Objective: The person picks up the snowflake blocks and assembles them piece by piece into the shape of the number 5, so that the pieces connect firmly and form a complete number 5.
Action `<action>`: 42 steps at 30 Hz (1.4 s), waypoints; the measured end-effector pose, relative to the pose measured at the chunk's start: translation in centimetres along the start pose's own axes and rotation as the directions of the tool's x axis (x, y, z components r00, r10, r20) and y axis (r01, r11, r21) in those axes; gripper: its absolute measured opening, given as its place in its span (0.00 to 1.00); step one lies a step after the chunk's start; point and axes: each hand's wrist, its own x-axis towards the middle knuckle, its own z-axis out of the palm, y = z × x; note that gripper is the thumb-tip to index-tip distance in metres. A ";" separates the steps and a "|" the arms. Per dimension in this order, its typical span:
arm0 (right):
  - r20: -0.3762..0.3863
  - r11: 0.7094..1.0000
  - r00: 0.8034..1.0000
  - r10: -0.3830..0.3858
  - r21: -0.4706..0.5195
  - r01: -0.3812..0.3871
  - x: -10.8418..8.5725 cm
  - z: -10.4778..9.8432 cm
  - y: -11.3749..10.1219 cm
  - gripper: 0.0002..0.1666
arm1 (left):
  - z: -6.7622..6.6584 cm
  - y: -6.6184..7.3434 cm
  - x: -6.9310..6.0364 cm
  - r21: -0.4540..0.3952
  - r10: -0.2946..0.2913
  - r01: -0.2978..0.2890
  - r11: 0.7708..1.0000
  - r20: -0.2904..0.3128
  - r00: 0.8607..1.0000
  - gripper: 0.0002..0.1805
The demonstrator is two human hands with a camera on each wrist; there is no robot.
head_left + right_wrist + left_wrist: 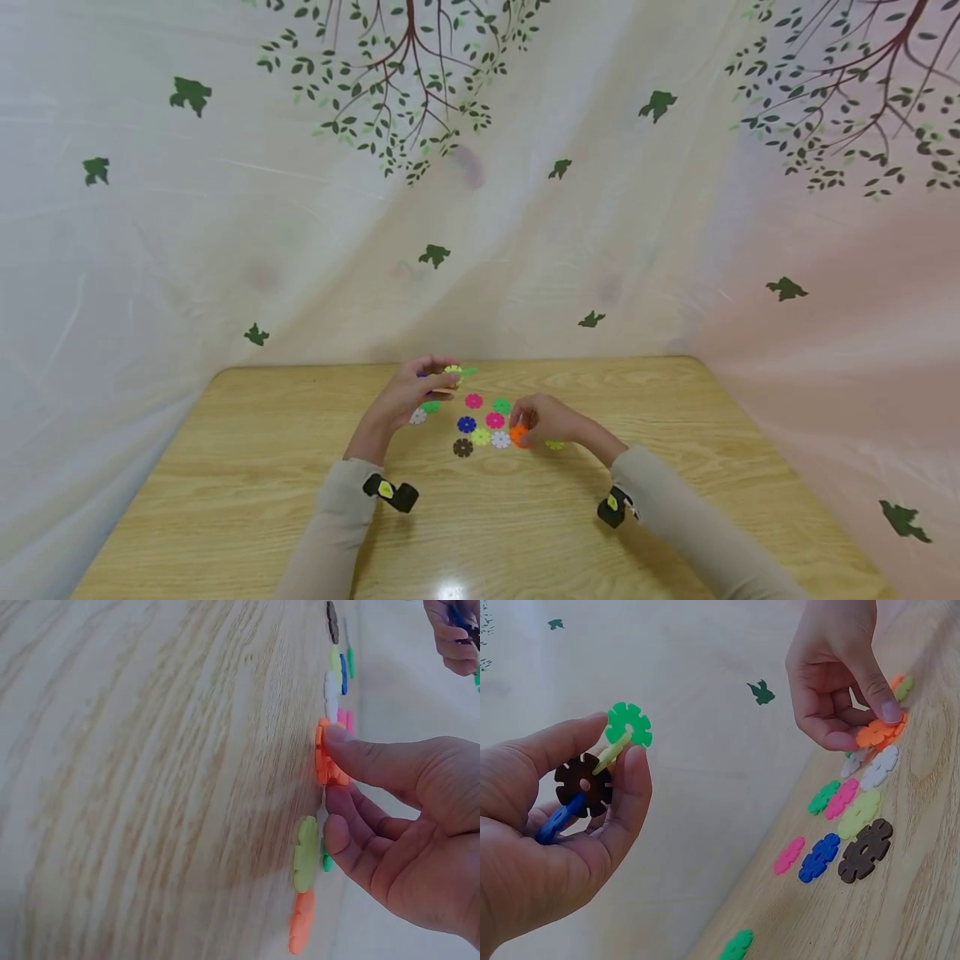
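Note:
My left hand [405, 398] is raised above the far part of the table, holding a small chain of notched plastic flower discs. In the left wrist view the chain links a blue disc [559, 820], a brown disc [573, 780], a yellow disc [609, 756] and a green disc [636, 718]. Low over the table, my right hand [553, 418] pinches an orange flower disc [323, 761] between thumb and fingers. Another orange piece seems to overlap it; its edges are partly hidden. A white disc [500, 439] lies just left of those fingertips.
Several loose discs lie between the hands, among them a dark brown disc [462, 448], a blue disc [467, 424] and a pink disc [473, 401]. Beyond the right hand lies a yellow-green disc [305, 855] touching an orange one [301, 922]. A printed curtain [337, 275] hangs behind the table.

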 end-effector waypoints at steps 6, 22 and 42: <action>-0.017 0.997 0.998 -0.054 0.056 0.055 -0.1 0.1 0.4 0.11 | 0.0 -0.2 0.2 -0.023 -0.004 0.005 1.000 0.012 1.000 0.16; -0.255 0.945 0.967 0.028 0.321 0.057 1.6 -2.3 -2.7 0.16 | 0.2 -0.8 0.5 -0.046 0.004 -0.003 0.999 0.017 1.000 0.14; -0.410 0.847 0.912 0.011 0.489 0.210 4.1 -1.4 -5.4 0.11 | 0.0 -0.7 0.4 0.035 -0.008 0.009 0.999 -0.025 1.000 0.22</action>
